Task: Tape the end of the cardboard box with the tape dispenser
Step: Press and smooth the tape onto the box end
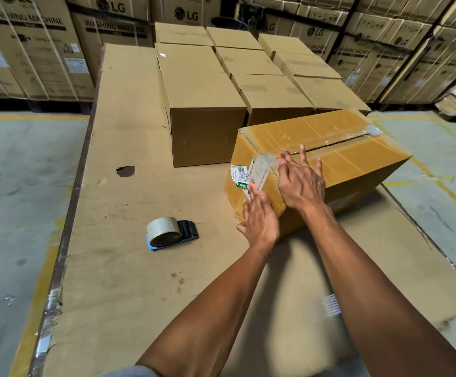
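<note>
Hands flat on cardboard box (338,148) near end: left hand (259,221) open on end face, right hand (300,183) spread over top corner tape; tape dispenser (168,233) lies apart on cardboard sheet (118,268)

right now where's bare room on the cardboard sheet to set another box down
Widest bare patch: left half of the cardboard sheet, bordered by its left edge, the stacked boxes and the tape dispenser. Also the near strip under the forearms. Crowded: far right, where the stacked boxes sit close to the box that both hands, left hand and right hand, press.
</note>
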Demonstrator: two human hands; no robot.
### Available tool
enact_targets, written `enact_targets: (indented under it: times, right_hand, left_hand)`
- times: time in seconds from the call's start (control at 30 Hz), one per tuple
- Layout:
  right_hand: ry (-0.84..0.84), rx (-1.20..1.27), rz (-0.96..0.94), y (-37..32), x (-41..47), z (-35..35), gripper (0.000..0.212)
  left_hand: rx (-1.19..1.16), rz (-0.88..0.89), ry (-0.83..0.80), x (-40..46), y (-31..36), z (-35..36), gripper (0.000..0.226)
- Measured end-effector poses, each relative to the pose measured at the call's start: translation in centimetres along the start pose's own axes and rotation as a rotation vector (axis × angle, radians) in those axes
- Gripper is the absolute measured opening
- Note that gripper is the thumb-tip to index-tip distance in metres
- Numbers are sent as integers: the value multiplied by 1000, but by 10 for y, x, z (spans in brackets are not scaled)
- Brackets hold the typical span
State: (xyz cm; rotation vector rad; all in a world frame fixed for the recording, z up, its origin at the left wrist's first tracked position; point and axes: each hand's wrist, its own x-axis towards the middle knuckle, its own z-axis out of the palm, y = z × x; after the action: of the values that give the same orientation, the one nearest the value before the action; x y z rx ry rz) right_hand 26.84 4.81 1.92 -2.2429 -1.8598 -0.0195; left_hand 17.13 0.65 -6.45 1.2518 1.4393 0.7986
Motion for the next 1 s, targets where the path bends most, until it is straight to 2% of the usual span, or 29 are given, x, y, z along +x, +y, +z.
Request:
enact_targets:
  times: [0.1, 0.23, 0.3, 0.57, 0.63, 0.7, 0.77, 0.93, 1.0]
  right_hand:
    - [9, -14, 21, 2, -1, -1, 73]
    - [-41, -15, -124, 5, -5, -5, 70]
    - [-61, -7, -122, 4, -3, -7, 75]
    - [-15, -34, 21, -3, 0, 0, 68]
    - [-21, -41, -35, -3, -2, -2, 65]
    - [-48, -58, -105, -1, -2, -3, 63]
    - [-102, -58, -121, 0, 0, -3, 61]
    - [-79, -55, -10, -5, -1, -2, 66]
    - [-96, -35, 11, -8, 1, -2, 67]
  left_hand:
    - [6, 12, -6, 0, 6, -3, 65]
    - [-22, 270, 121, 0, 31, -4, 63]
    - [-3, 301, 132, 4, 32, -2, 66]
    - [138, 83, 22, 12, -15, -8, 76]
    - [103, 103, 70, 13, -4, -16, 74]
    - [58, 205, 122, 14, 12, -20, 70]
    - [39, 278, 105, 14, 26, -20, 68]
    - [103, 176, 31, 16, 21, -22, 76]
    - [73, 138, 49, 16, 21, -27, 75]
